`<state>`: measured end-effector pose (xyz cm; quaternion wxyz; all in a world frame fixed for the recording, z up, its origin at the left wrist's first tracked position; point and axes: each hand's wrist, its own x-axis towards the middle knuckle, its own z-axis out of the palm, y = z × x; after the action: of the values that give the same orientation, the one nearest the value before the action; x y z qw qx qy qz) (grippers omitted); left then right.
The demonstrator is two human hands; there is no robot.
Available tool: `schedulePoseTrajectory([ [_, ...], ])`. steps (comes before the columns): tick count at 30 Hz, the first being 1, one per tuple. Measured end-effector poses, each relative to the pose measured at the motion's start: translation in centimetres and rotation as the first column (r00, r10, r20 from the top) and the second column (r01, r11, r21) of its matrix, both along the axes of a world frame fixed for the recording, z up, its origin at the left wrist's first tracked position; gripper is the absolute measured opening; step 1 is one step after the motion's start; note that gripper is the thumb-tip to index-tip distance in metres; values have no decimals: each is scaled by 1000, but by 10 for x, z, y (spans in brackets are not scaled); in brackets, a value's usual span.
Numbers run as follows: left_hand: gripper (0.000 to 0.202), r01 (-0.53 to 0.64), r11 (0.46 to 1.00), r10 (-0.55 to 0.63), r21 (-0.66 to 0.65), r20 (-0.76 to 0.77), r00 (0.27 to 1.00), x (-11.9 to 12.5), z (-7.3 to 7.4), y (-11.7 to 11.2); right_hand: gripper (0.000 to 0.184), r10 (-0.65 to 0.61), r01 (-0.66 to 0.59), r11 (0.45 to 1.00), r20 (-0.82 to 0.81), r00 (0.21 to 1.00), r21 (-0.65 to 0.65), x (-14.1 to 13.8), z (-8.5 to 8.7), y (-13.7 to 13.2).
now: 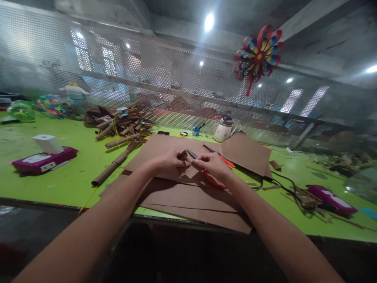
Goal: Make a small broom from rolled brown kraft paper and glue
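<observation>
My left hand (173,160) is closed, with a small pleated piece of brown paper (183,155) pinched in its fingers. Close beside it, my right hand (213,163) grips a pair of scissors (192,154). Their blades point up and left towards the pleated paper, and an orange-red handle loop hangs below the hand. Both hands are above large brown paper sheets (188,196) spread on the green table. Whether the blades touch the pleated paper I cannot tell.
Rolled brown paper sticks (118,127) are piled back left. Two purple power strips (45,159) flank the work, with black cables at right. A white jar (223,129), a small blue bottle (196,131) and a dark-and-orange tool (227,161) lie beyond. Paper scraps (309,198) litter the right.
</observation>
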<state>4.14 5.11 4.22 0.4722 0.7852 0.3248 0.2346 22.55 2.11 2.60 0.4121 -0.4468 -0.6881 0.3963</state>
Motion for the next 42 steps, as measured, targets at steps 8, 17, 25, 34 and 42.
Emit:
schedulePoseTrajectory([
  [8, 27, -50, 999, 50, 11, -41, 998, -6, -2, 4, 31, 54, -57, 996, -42, 998, -66, 9, -5, 7],
  [17, 26, -52, 999, 52, 6, -6, 999, -3, -2, 4, 31, 38, -45, 998, -127, 991, -53, 9, -5, 8],
  [25, 26, -32, 996, 34, 78, -28, 999, -2, -10, 8, 28, 94, -103, 993, -159, 983, -49, 6, -7, 7],
  [34, 26, -66, 963, 119, 262, -192, 974, -5, 0, 0, 20, 61, -100, 987, -277, 959, -129, 16, -14, 20],
  [42, 27, -53, 985, 70, 164, -97, 993, -3, 5, -1, 20, 98, -210, 944, -392, 915, -254, 20, -8, 22],
])
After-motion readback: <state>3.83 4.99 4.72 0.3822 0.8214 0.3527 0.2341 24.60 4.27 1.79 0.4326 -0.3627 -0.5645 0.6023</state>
